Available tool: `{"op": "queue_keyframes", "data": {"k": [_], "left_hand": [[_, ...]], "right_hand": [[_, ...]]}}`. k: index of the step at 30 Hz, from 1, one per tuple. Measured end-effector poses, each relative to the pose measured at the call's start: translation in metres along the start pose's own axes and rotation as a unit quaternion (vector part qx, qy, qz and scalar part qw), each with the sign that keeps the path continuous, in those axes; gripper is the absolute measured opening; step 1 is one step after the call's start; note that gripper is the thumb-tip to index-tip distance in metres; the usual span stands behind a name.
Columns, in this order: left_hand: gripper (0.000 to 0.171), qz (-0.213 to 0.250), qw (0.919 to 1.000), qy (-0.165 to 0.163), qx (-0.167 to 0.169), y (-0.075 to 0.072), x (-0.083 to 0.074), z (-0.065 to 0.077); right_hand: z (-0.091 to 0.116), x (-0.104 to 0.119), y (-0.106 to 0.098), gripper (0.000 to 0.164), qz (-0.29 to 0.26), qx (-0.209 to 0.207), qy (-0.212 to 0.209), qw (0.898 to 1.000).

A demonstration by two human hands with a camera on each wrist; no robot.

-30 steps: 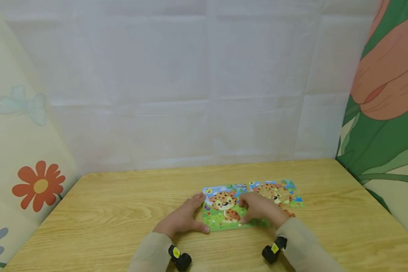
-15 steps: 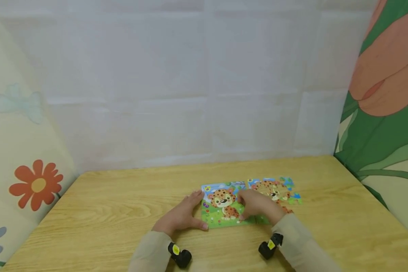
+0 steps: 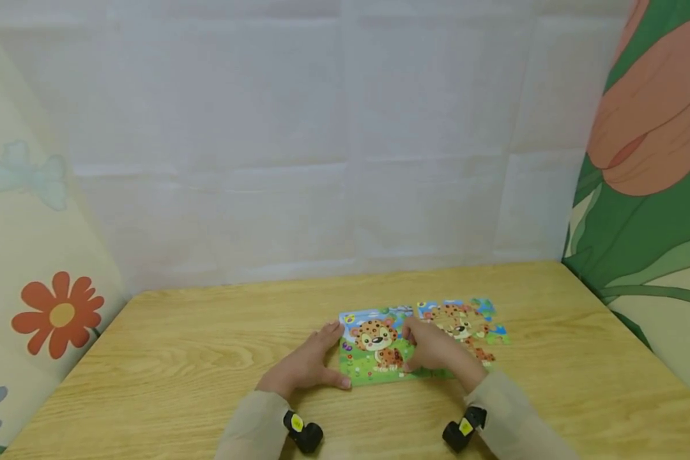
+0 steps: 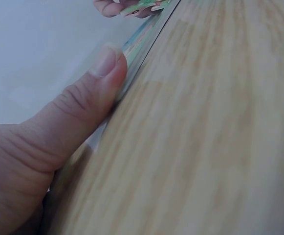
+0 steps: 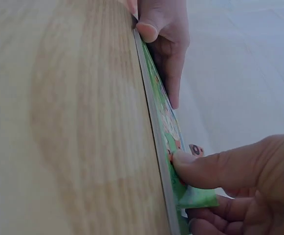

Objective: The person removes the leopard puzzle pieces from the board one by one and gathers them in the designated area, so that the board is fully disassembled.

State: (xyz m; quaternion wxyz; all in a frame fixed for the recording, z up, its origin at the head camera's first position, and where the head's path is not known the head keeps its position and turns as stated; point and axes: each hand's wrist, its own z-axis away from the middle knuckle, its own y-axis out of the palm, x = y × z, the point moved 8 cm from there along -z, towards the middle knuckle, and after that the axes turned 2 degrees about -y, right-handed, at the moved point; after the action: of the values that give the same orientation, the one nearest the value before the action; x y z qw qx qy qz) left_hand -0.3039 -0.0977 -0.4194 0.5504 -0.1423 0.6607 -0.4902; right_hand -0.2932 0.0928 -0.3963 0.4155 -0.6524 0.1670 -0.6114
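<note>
A picture board (image 3: pixel 374 358) with a cartoon leopard lies flat on the table. My left hand (image 3: pixel 307 363) rests at its left edge, thumb at the near corner and fingers fairly straight along the side. Over the board's right part, my right hand (image 3: pixel 437 350) is bent inward. In the right wrist view, its thumb and fingers pinch a green puzzle piece (image 5: pixel 200 197) just above the board; a small piece with a dark ring (image 5: pixel 196 150) shows beyond the thumb. Right of the board lies a partly joined leopard puzzle (image 3: pixel 457 313), partly hidden by the right hand.
The wooden table (image 3: pixel 207 345) ends at a white cloth backdrop (image 3: pixel 236 160). Painted side panels with a red flower (image 3: pixel 62 315) and a pink bloom (image 3: pixel 650 108) stand left and right. A blue-and-green piece cluster (image 3: pixel 500 332) juts from the puzzle's right side.
The head view has tilted slightly, moving the whole scene a little up and left. Both hands keep nearly the same places at the board; the right hand shifts only slightly.
</note>
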Motion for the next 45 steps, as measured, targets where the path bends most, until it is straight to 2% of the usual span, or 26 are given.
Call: {"op": "queue_keyframes", "data": {"k": [5, 10, 16, 25, 30, 35, 42, 45], "left_hand": [[0.11, 0.002, 1.0, 0.0, 0.002, 0.002, 0.0, 0.001], [0.111, 0.007, 1.0, 0.004, 0.001, 0.003, 0.0, 0.001], [0.11, 0.011, 0.9999, 0.001, 0.005, 0.004, 0.002, 0.001], [0.11, 0.007, 0.9999, 0.007, 0.007, 0.003, -0.001, 0.002], [0.109, 0.007, 1.0, 0.003, 0.005, 0.002, -0.001, 0.001], [0.109, 0.007, 1.0, 0.0, 0.004, 0.0, 0.0, 0.001], [0.109, 0.007, 1.0, 0.0, 0.004, 0.001, 0.001, 0.001], [0.109, 0.003, 1.0, 0.001, 0.003, 0.001, 0.0, 0.001]], "right_hand": [[0.003, -0.007, 0.001, 0.039, -0.052, -0.022, -0.002, 0.998], [0.001, -0.016, 0.001, 0.027, -0.125, -0.035, -0.016, 0.991], [0.0, -0.023, -0.003, 0.016, -0.166, -0.058, -0.035, 0.984], [0.004, -0.032, -0.005, 0.021, -0.229, -0.087, -0.004, 0.969], [0.006, -0.034, -0.008, 0.022, -0.266, -0.115, 0.028, 0.957], [0.009, -0.034, -0.013, 0.022, -0.282, -0.134, 0.04, 0.949], [0.015, -0.042, -0.024, 0.025, -0.344, -0.155, 0.041, 0.925], [0.021, -0.044, -0.031, 0.024, -0.333, -0.166, 0.043, 0.927]]}}
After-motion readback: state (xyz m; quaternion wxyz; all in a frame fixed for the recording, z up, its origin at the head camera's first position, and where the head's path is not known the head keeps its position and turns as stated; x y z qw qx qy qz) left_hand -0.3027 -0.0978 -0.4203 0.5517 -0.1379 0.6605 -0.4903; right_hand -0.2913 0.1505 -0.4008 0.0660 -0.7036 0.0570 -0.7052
